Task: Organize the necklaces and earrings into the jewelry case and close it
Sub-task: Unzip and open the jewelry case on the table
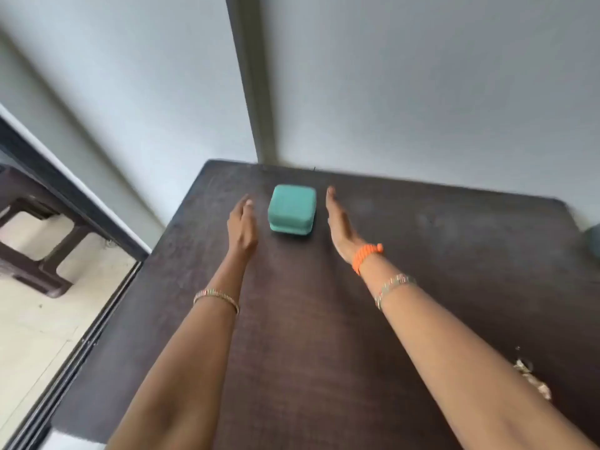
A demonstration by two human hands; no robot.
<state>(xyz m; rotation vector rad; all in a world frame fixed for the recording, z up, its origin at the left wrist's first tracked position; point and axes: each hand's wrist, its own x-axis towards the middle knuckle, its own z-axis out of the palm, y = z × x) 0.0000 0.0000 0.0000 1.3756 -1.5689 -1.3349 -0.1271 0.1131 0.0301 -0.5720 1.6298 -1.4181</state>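
Observation:
A small teal jewelry case (pixel 292 210) stands with its lid down near the far edge of the dark wooden table (pixel 324 319). My left hand (pixel 242 227) hovers just left of the case with straight fingers, a small gap between them. On the other side my right hand (pixel 339 224) is held edge-on with straight fingers, also apart from the case. Neither hand holds anything. A pale pile of jewelry (pixel 532 378) lies near the table's right edge, partly hidden by my right forearm.
Grey walls meet in a corner right behind the table. A dark plastic stool (pixel 35 235) stands on the tiled floor at the left, beyond a sliding-door track (pixel 81 336). A grey-blue object (pixel 592 243) is cut off at the right edge.

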